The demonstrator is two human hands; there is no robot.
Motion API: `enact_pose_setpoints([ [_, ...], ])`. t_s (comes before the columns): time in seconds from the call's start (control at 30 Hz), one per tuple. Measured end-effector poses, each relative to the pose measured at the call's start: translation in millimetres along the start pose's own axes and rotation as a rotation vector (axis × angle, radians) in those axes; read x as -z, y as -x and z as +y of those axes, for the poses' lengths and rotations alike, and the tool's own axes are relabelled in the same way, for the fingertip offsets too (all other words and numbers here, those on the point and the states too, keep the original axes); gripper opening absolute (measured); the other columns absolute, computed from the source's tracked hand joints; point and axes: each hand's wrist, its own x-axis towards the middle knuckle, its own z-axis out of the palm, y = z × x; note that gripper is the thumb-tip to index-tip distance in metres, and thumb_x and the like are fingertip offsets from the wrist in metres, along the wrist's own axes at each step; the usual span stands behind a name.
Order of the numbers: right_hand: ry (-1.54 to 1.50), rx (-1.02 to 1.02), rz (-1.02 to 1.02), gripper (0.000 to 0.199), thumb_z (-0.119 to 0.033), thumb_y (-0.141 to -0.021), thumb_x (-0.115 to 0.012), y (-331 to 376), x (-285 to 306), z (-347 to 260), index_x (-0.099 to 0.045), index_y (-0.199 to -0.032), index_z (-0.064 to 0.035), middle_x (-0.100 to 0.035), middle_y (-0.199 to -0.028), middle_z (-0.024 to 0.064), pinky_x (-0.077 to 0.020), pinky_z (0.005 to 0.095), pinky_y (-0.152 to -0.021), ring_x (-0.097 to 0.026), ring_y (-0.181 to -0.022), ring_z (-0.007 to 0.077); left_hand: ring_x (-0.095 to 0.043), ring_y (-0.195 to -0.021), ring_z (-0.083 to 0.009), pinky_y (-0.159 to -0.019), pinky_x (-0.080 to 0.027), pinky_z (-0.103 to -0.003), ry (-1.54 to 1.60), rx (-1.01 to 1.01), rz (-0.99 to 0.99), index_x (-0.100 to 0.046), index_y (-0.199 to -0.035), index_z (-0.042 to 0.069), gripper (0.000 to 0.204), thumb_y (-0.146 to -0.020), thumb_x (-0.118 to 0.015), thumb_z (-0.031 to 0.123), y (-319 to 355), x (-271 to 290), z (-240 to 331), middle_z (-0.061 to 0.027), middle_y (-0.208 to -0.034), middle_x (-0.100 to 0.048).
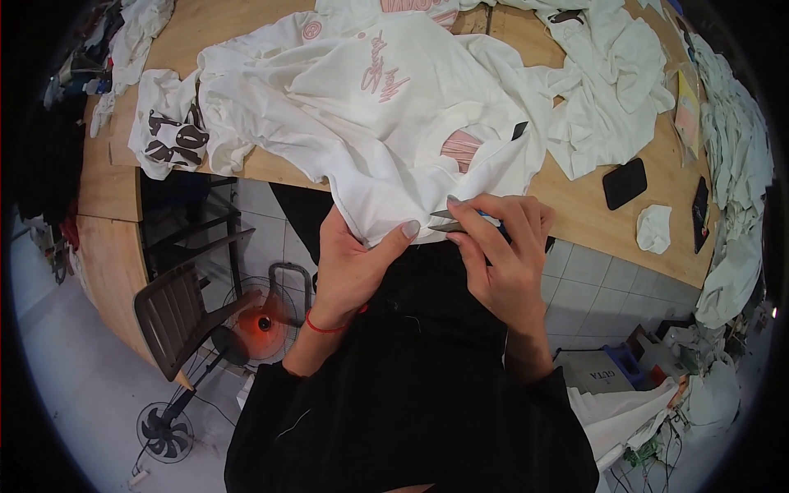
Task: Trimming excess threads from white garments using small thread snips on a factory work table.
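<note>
A white garment (362, 107) with pink lettering lies spread on the wooden table (588, 205), its lower edge hanging over the front. My left hand (353, 263) pinches that edge between thumb and fingers. My right hand (501, 255) grips small metal thread snips (448, 220), their blades pointing left at the pinched cloth. A red cord circles my left wrist. Both sleeves are black.
More white garments (612, 74) are heaped at the table's back and right. A black phone (625, 182), a white cloth wad (654, 228) and a dark-printed garment (168, 131) lie on the table. A chair (177, 316), floor fans (164, 431) and boxes (604, 370) stand below.
</note>
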Motion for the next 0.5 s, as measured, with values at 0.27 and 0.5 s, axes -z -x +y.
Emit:
enact_pose_setpoints([
  [0.27,-0.019,-0.022,0.019,0.042,-0.013,-0.079,-0.087,8,-8,3,-0.079,-0.12,-0.0128,-0.069,-0.107,-0.0003,-0.0372,0.0394,-0.085,-0.06,-0.092,0.0217,-0.068,-0.113,-0.0144,-0.099,-0.054,-0.029,0.017,0.003,0.011,-0.058,-0.137,-0.005,0.049,-0.094,-0.081,0.001,1,-2,-1,-0.0096,-0.126,-0.072],
  [0.5,-0.212,-0.181,0.073,0.041,-0.001,-0.079,-0.088,16,-17,-8,-0.077,-0.119,-0.0036,-0.069,-0.1,0.0082,-0.0493,0.032,-0.076,-0.062,-0.083,0.0224,-0.069,-0.113,-0.015,-0.1,-0.054,-0.03,0.052,0.036,0.033,-0.06,-0.135,-0.004,0.047,-0.094,-0.082,0.003,2,-2,-5,-0.0094,-0.125,-0.073],
])
